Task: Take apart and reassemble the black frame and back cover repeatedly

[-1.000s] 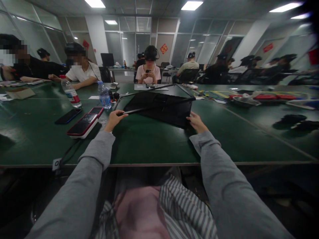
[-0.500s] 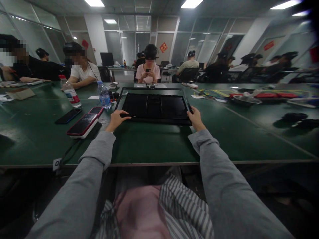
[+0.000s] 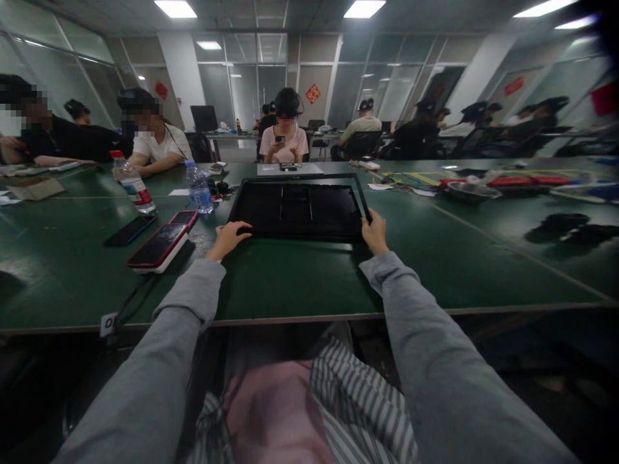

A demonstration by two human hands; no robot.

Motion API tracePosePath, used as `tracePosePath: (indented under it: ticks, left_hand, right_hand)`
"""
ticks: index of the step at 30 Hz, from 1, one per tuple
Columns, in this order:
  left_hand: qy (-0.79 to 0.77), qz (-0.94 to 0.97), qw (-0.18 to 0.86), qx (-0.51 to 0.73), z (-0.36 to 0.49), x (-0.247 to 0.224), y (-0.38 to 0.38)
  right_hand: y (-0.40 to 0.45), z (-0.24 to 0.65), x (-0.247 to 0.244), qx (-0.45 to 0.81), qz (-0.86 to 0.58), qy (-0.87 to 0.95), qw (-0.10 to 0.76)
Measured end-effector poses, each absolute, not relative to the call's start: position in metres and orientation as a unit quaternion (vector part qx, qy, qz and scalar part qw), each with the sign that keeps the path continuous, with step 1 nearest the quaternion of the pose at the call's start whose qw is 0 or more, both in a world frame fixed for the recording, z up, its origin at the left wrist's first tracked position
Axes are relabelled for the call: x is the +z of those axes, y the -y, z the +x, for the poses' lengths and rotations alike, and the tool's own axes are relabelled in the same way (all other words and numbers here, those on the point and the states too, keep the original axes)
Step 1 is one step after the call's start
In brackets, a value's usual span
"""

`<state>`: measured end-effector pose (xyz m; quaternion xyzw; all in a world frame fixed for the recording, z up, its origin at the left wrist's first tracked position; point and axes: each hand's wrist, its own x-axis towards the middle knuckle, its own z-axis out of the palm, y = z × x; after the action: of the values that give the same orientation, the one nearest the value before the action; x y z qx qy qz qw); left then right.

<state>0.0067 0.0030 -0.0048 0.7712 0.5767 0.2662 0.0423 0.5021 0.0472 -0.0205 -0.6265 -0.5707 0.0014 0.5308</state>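
A black rectangular frame [image 3: 362, 193] stands out in front of me over the green table, with a flat black panel [image 3: 256, 205] lying within its outline. Two thin pale lines run across the panel's middle. At the near left corner, the fingers and thumb of my left hand [image 3: 229, 240] are closed on the frame's edge; whether they also touch the panel I cannot tell. My right hand [image 3: 374, 233] grips the near right corner, thumb on top and the other fingers partly hidden. Along the right side a strip of green shows between panel and frame.
Left of my left hand are a red-rimmed device [image 3: 158, 248], a dark phone [image 3: 129, 231] and two water bottles, one blue-capped [image 3: 198, 188], one red-capped [image 3: 133, 183]. Cables and a plastic-covered bowl [image 3: 471, 192] lie to the right. A person [image 3: 284, 138] sits opposite with a phone.
The black panel has shifted left inside the frame, so the gap now shows at the right rather than the left. Both hands keep to the near corners.
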Motion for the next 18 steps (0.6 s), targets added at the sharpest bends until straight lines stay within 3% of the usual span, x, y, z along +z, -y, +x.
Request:
tracePosePath:
  ticks: [9, 14, 18]
  left_hand:
    - [-0.585, 0.774, 0.026, 0.241, 0.008, -0.003, 0.001]
    - [-0.643, 0.695, -0.003, 0.323, 0.007, -0.008, -0.005]
    - [-0.657, 0.647, 0.066, 0.382, 0.000, -0.013, -0.017]
  right_hand:
    - [-0.054, 0.507, -0.034, 0.004, -0.700, 0.533, 0.476]
    - [-0.053, 0.506, -0.038, 0.031, -0.698, 0.533, 0.477]
    - [-0.053, 0.505, -0.036, 0.057, -0.692, 0.541, 0.475]
